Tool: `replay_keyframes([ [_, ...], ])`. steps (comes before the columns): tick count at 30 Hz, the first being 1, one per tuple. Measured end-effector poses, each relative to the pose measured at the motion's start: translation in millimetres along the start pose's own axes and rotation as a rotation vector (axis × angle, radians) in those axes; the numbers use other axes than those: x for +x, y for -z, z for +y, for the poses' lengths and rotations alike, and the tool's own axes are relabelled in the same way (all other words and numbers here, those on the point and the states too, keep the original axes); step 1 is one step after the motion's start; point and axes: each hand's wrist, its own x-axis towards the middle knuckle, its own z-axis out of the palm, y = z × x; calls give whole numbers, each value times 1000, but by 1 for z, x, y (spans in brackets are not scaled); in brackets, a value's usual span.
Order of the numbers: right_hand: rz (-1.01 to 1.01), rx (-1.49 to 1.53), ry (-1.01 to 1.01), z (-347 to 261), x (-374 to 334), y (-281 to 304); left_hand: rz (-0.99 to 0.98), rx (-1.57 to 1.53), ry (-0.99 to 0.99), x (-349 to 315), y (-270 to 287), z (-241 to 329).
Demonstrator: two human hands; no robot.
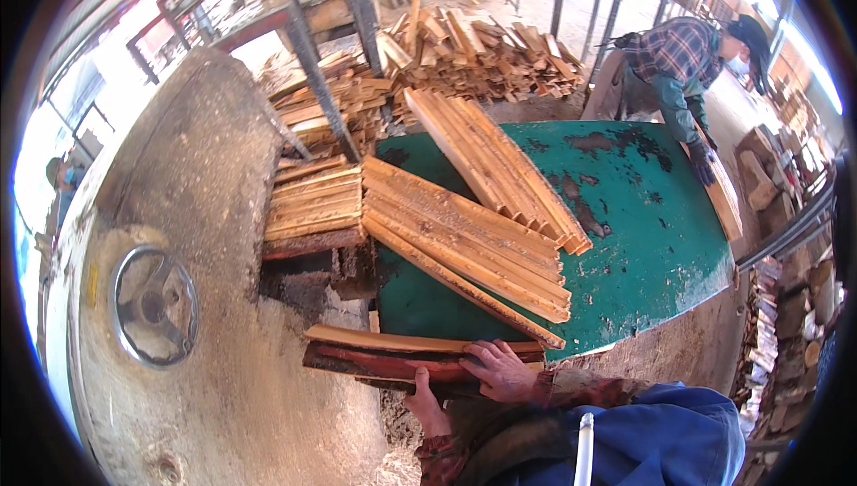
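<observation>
In front of my body lies a short stack of rough wooden boards, with a dark reddish, bark-like face and a paler strip along the far edge. My left hand grips the near edge, thumb up on the face; its other fingers are hidden below. Toward the right end, my right hand is bent over the same boards, fingertips on the reddish face. Just beyond, a fanned row of sawn planks lies slantwise on a green tabletop, and a second bundle of planks lies behind it.
On the left stands a dusty machine body with a metal handwheel. More stacked planks sit beside it. Behind the table are a heap of offcuts and metal posts. A co-worker at far right handles a wood piece.
</observation>
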Motion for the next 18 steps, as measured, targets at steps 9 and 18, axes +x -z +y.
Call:
replay_keyframes([
  [9,60,19,-3,0,-5,-7,-70,34,-6,-10,0,6],
  [18,126,134,-63,3,-8,-4,-219,59,39,-13,0,10],
])
